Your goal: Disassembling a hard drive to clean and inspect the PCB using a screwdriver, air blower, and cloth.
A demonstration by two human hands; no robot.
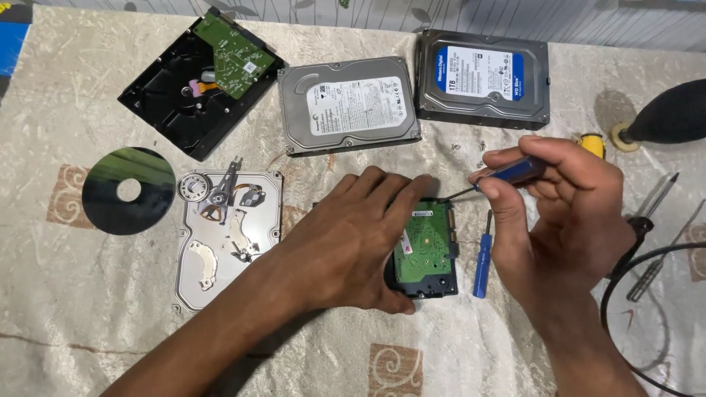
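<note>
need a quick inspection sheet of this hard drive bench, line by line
surface: table under a cream patterned cloth, wrinkled.
job's things: hard drive with green circuit board facing up; blue-handled screwdriver with its tip at the board's top edge.
clutter: opened silver drive casing, loose shiny platter, black drive with its board lifted, two closed drives, spare blue screwdriver, metal tools, black air blower.
grippers: left hand pressed flat on the drive; right hand gripping the screwdriver.
cables: black cable looping at the right edge.
surroundings: patterned wall behind; nothing else seen.
</note>
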